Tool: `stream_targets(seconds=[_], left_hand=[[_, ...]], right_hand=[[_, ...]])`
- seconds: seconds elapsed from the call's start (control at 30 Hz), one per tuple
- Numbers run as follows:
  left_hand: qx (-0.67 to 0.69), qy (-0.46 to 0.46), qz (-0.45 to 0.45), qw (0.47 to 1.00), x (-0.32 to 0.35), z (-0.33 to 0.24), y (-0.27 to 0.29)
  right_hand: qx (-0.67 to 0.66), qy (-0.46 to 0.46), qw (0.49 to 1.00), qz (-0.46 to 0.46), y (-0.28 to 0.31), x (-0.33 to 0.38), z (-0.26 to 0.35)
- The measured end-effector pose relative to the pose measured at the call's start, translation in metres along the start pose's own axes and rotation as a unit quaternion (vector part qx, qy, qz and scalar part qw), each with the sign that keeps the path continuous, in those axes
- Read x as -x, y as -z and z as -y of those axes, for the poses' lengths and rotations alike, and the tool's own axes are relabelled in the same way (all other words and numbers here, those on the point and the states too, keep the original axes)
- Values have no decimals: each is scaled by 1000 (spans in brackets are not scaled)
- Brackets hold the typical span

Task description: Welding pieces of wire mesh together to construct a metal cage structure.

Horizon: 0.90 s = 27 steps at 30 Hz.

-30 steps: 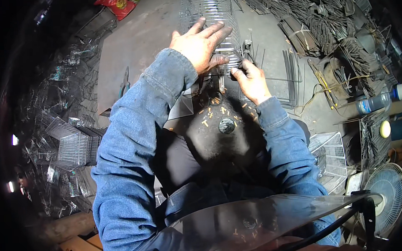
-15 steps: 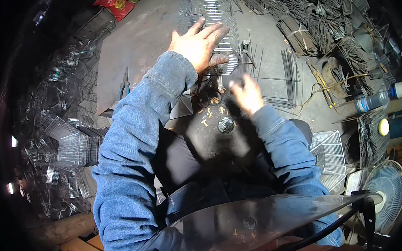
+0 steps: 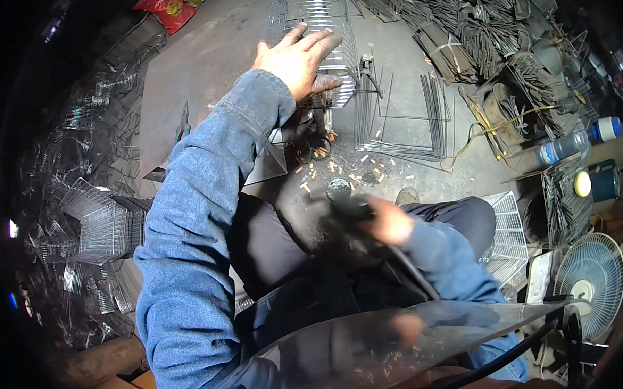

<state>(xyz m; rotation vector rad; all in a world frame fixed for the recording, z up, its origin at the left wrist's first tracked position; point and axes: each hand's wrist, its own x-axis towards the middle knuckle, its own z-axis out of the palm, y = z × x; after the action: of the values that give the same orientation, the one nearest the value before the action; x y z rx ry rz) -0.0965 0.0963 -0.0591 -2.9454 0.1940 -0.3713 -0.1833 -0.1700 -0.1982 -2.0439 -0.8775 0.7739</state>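
Note:
My left hand (image 3: 295, 63) lies with fingers spread on a long wire basket (image 3: 325, 27) at the top middle, palm down on its near part. It presses on the bars without wrapping round them. Over my lap, my right hand (image 3: 389, 222) is smeared by motion. Its fingers seem closed on a dark, blurred object (image 3: 348, 214) that I cannot make out. Below the basket's near end lies a small round cup (image 3: 320, 149) with short tan stubs, and a second round dish (image 3: 339, 186) sits nearer me.
Pliers (image 3: 182, 123) lie on a metal sheet (image 3: 167, 82) at left. Thin rods (image 3: 433, 116) and a yellow cable (image 3: 466, 146) lie at right, beside a water bottle (image 3: 563, 149) and a fan (image 3: 593, 286). Stacked wire baskets (image 3: 108, 228) stand at left. A clear visor (image 3: 374, 345) crosses the bottom.
My right hand has pulled back from beside the basket's near end toward my lap, with the dark object at its fingers. My left hand stays on the basket while the view shifts slightly.

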Motion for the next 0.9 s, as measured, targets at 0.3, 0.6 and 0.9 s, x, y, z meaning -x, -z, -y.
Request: stream_targets(seconds=[0.3, 0.6, 0.9], left_hand=[[3, -4, 4, 1000, -3, -1, 3], [-4, -5, 2, 1000, -4, -2, 3], [-24, -5, 8, 1000, -5, 0, 1]], right_hand=[[-442, -2, 875, -196, 126, 60, 70], [-433, -72, 889, -131, 114, 49, 65], [-417, -69, 896, -135, 109, 42, 65]])
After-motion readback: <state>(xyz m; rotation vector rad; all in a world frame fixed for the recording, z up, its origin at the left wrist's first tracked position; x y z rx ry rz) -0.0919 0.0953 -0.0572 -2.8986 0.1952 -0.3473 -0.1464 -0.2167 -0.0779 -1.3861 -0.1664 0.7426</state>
